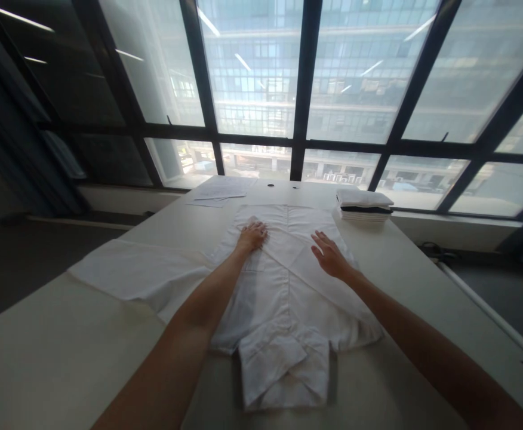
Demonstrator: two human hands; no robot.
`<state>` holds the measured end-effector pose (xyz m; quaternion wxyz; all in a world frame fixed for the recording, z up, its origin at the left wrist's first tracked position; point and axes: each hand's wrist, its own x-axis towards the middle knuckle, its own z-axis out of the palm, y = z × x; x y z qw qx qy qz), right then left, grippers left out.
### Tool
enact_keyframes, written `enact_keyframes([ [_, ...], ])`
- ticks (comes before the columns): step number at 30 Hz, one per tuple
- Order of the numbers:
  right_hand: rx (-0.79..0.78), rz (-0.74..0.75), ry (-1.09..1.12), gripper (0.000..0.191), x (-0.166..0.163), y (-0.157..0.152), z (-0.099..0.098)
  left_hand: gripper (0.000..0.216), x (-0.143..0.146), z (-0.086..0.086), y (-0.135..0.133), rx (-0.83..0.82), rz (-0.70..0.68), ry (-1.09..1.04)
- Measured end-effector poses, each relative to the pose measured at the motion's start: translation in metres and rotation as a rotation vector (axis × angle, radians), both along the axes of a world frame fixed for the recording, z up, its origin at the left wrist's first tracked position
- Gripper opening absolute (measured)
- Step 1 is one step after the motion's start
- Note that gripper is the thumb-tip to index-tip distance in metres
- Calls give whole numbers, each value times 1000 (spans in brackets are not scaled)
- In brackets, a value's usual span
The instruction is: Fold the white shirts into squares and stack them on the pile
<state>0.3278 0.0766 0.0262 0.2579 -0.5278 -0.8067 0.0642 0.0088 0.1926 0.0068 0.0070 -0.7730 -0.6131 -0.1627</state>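
A white shirt (270,292) lies spread on the white table, front side up, its collar end toward me. One sleeve (140,272) stretches out flat to the left. The other sleeve (328,286) is folded across the body, its cuff end reaching toward my left hand. My left hand (252,236) lies on the shirt near that cuff end, fingers extended. Over the right side of the shirt is my right hand (330,254), fingers stretched and holding nothing; whether it touches the cloth I cannot tell.
A stack of folded white and dark cloth (364,206) sits at the table's far right. Sheets of paper (219,190) lie at the far left. Beyond the table (422,334) stand large windows (252,71) in dark frames. A white rail (489,310) runs along the right.
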Motion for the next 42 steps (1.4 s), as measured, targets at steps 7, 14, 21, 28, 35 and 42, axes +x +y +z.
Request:
enact_keyframes([
  [7,-151,57,-204,58,-46,34,2,47,-1,1,-4,-21,2,8],
  [14,-152,133,-341,62,-46,32,-25,47,0,-2,-6,-36,9,-19],
  [21,-57,131,-353,61,-42,36,-40,46,2,-2,-13,-49,21,-20],
  [28,56,177,-324,59,-30,55,-72,46,3,-2,-18,-57,30,-18],
  [35,50,176,-300,59,-31,56,-73,31,2,0,-20,24,-10,-48],
  [42,40,162,-285,58,-35,52,-69,33,-3,6,-19,-17,-78,-2],
])
